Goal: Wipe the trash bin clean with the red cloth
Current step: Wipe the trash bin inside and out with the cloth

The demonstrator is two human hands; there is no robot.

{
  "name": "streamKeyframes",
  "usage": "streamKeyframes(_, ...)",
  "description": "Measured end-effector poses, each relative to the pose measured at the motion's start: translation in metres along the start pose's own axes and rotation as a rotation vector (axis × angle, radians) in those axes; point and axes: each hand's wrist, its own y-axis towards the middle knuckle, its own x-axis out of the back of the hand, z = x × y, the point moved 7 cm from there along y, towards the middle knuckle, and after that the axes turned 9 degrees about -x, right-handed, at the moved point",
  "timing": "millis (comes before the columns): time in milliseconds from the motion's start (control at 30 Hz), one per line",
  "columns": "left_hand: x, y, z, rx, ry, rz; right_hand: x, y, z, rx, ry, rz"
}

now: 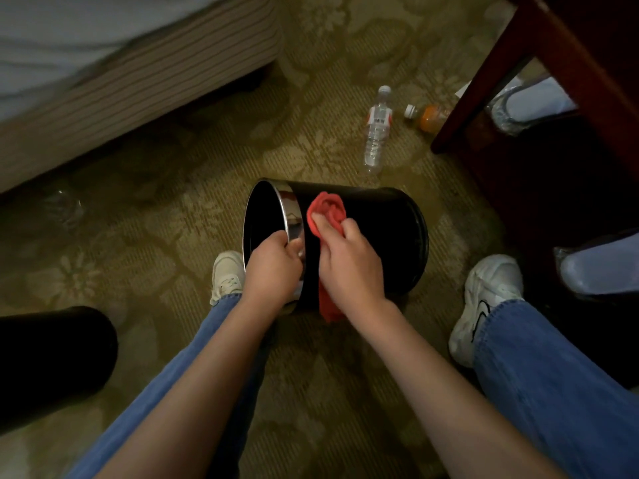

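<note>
At the far left a second bin [52,361] lies dark and apart; leave it be. Your left hand [273,267] has its fingers curled over the rim of the bin [380,229], gripping at the near edge of the mouth. That is the right place to hold: the rim is stiff and gives your fingers something to hook on. The bin lies on its side on the carpet [155,219], between your feet, with its mouth to the left and its base to the right. It looks light and hollow, and being round it will likely roll under pressure, so keep that rim grip firm. The shiny band [294,216] beside the mouth and the glossy black wall look smooth and slippery, so a flat palm there would probably slide. The cloth [326,210] sits bunched on the wall just right of the band. It is soft and limp, and a tail hangs down past your wrist. Your right hand [349,261] presses on it with fingers bent and closed around the bunch. Hold it wadded so it does not slip out as you rub. Further right and well apart, a water bottle [377,129] and an orange bottle [428,117] lie on the carpet, clear of your strokes.
</note>
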Motion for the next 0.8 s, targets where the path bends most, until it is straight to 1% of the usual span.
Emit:
streamKeyframes(133, 0.003, 0.006, -0.001, 0.013, 0.027, 0.017, -0.001, 0.018, 0.009, 0.029, -0.106, 0.019)
streamKeyframes(233, 0.002, 0.006, -0.004, 0.013, 0.056, 0.056, 0.002, 0.008, 0.001, 0.036, -0.073, 0.035)
streamKeyframes(333, 0.001, 0.007, -0.004, 0.003, 0.022, 0.066, 0.004, -0.002, -0.028, -0.068, 0.044, 0.051)
streamKeyframes(433, 0.0, 0.008, -0.001, 0.01, -0.075, 0.074, 0.005, -0.007, -0.066, -0.22, 0.079, 0.039)
streamKeyframes(500, 0.0, 0.008, 0.001, 0.006, -0.097, 0.083, 0.006, -0.011, -0.085, -0.285, 0.113, 0.009)
streamKeyframes(667, -0.001, 0.01, 0.001, -0.009, -0.084, 0.068, 0.004, -0.018, -0.111, -0.384, 0.229, -0.031)
streamKeyframes(733, -0.001, 0.011, 0.001, -0.022, -0.078, 0.046, 0.005, -0.017, -0.115, -0.387, 0.202, -0.047)
streamKeyframes(800, -0.002, 0.012, 0.001, -0.029, -0.082, 0.028, 0.006, -0.011, -0.118, -0.352, 0.137, -0.057)
